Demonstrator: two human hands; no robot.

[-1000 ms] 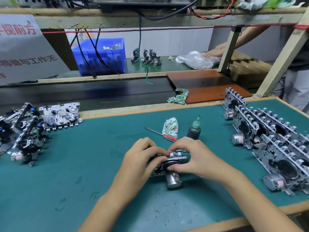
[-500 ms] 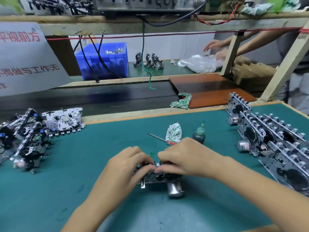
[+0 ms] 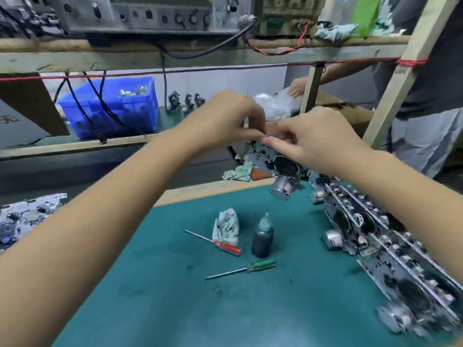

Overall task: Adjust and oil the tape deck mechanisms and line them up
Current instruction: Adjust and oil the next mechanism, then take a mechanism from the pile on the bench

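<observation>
Hands raised above the green tabletop [image 3: 275, 309] hold one tape deck mechanism [image 3: 280, 166] in the air, near the far wooden edge of the work surface. The left hand [image 3: 225, 116] has its fingers curled, thumb and fingertips pinching at the top edge of the mechanism; the right hand [image 3: 318, 136] is also curled, its fingers closed on the same upper edge, the two hands almost touching. The mechanism is a perforated metal frame with a dark round wheel and a shiny cylindrical motor [image 3: 284, 187] hanging at its lower end; motion blur hides its finer parts. Below the right forearm, a row of mechanisms [image 3: 390, 254] stands on edge, close together, running toward the near right corner of the tabletop. Below and between the hands lie a dark oil bottle [image 3: 262, 237] with a pale green nozzle, a crumpled white cloth [image 3: 226, 226], a red-handled screwdriver [image 3: 220, 245] and a green-handled screwdriver [image 3: 246, 267], each apart from the raised piece. Open green surface stretches beneath the left forearm. Further mechanisms [image 3: 25, 216] lie flat far to the left of the left arm. Beyond the hands stand a blue plastic bin [image 3: 110, 108] and a wooden shelf frame [image 3: 175, 56].
</observation>
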